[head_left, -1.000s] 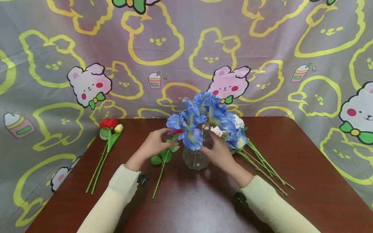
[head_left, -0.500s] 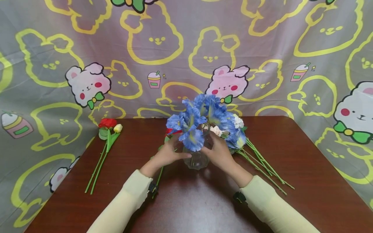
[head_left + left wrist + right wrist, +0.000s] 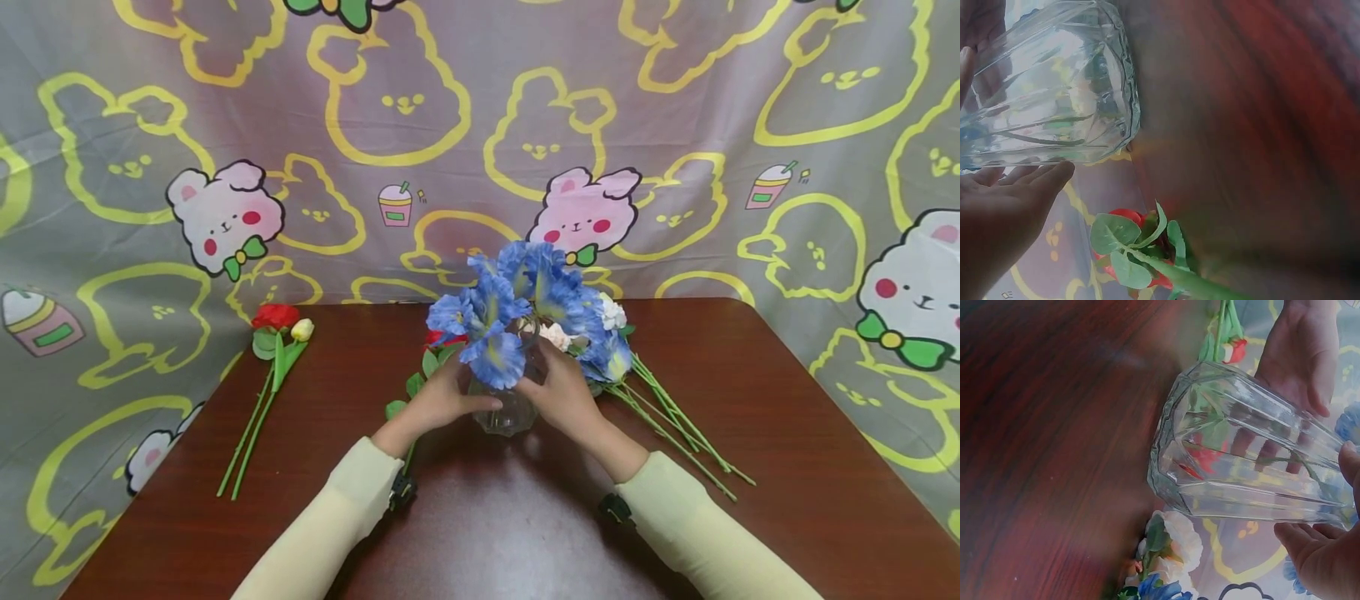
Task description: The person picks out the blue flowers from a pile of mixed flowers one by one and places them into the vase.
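A clear faceted glass vase point(image 3: 507, 418) stands upright mid-table, with blue artificial irises point(image 3: 493, 357) spreading over its mouth and thin stems inside. From the left, my left hand point(image 3: 437, 398) holds the vase, thumb in front and fingers behind. My right hand point(image 3: 564, 390) grips its other side higher up, thumb towards me. The right wrist view shows both hands around the glass point(image 3: 1235, 450), with the left fingers visible through it. Beside the left hand lies a red rose point(image 3: 1135, 250) with green leaves, partly hidden by that forearm in the head view.
A red flower point(image 3: 276, 317) and a pale yellow tulip point(image 3: 302, 330) lie on the left of the brown table point(image 3: 750, 400). Right of the vase lie white flowers point(image 3: 612, 312), a pale pink bloom point(image 3: 556, 336) and more blue ones, with long green stems point(image 3: 682, 425) towards me.
My left hand has moved right from above the red rose to the vase and now holds its side. The right hand stays on the vase throughout.
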`<state>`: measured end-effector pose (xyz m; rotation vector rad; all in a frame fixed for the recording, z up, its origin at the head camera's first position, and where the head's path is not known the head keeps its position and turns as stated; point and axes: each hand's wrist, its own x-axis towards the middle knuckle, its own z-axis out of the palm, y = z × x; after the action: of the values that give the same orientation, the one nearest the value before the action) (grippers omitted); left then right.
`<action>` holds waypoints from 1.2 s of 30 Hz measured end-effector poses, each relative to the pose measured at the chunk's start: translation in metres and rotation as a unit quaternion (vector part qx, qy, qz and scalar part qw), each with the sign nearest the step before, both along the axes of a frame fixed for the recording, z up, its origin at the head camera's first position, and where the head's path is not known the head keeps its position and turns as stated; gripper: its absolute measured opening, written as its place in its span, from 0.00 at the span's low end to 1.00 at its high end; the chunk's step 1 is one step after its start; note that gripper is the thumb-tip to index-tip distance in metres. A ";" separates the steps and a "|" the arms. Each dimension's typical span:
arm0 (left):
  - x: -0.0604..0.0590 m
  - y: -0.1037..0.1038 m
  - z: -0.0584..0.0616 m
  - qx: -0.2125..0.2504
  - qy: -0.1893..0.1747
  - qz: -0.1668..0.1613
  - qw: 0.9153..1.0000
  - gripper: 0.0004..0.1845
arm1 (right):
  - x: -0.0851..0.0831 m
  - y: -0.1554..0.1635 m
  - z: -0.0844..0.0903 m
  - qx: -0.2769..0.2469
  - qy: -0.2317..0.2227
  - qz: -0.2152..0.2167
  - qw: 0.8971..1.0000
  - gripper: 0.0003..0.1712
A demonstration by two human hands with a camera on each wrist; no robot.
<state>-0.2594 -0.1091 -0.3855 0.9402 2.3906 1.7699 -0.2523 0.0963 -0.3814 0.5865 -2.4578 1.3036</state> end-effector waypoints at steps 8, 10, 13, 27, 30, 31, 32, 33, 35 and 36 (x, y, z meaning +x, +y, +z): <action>0.014 0.001 0.013 -0.037 0.014 0.041 0.998 0.48 | 0.002 0.000 0.002 0.015 -0.002 -0.002 1.000 0.22; 0.014 0.001 0.012 -0.037 0.016 0.041 0.998 0.47 | 0.002 0.000 0.002 0.016 -0.005 -0.001 1.000 0.21; 0.013 0.000 0.010 -0.033 0.019 0.035 0.999 0.47 | 0.002 -0.001 0.002 0.016 -0.006 -0.002 1.000 0.22; -0.005 -0.003 -0.013 -0.030 0.022 0.028 0.999 0.49 | 0.001 0.004 0.005 0.040 0.017 0.007 0.999 0.29; -0.011 -0.004 -0.022 -0.024 0.013 0.029 0.999 0.51 | 0.001 0.009 0.007 0.050 0.010 0.016 0.999 0.34; -0.012 -0.005 -0.023 -0.023 0.010 0.029 0.999 0.51 | 0.002 0.011 0.008 0.050 0.004 0.019 0.999 0.36; -0.012 -0.004 -0.023 -0.021 0.008 0.028 0.999 0.51 | 0.002 0.014 0.008 0.047 -0.003 0.022 0.999 0.37; -0.012 -0.004 -0.023 -0.020 0.006 0.028 0.999 0.51 | 0.003 0.017 0.009 0.047 -0.009 0.023 0.999 0.38; -0.011 -0.004 -0.022 -0.023 0.003 0.033 0.999 0.52 | 0.004 0.025 0.012 0.048 -0.023 0.022 0.998 0.41; -0.011 -0.004 -0.022 -0.027 0.000 0.037 0.999 0.52 | 0.004 0.029 0.013 0.048 -0.031 0.022 0.998 0.41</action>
<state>-0.2701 -0.1130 -0.4074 0.8569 2.4900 1.7186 -0.2478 0.1253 -0.3682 0.6345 -2.5843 1.2440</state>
